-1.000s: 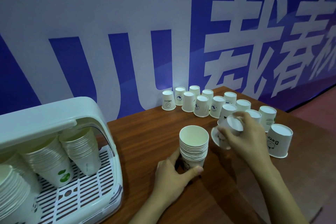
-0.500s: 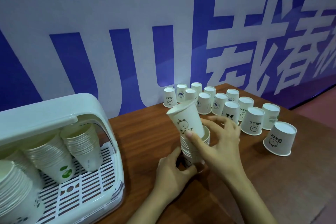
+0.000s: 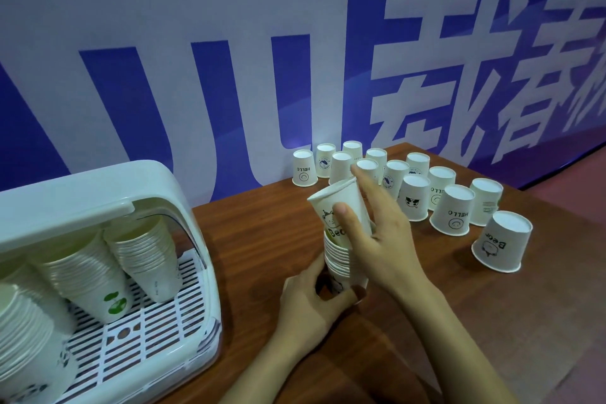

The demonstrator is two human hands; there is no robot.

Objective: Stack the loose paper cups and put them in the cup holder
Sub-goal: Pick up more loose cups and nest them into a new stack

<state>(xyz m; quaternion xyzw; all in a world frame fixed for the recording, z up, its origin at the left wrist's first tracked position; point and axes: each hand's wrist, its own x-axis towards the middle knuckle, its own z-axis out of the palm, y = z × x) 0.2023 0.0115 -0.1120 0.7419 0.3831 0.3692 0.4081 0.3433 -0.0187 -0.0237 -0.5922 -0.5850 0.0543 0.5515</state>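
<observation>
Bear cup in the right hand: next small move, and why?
Probably straighten the Bear cup and press it down. It sits tilted with only its base inside the stack, most of its wall still above the rims. The right hand pinches it, and the left hand grips the stack's base on the table.

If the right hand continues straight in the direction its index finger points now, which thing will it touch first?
Probably the upside-down cup right past the fingertip of the right hand, in the group of loose cups at the back. The blank cup beside it is also near, and one view cannot settle depth.
</observation>
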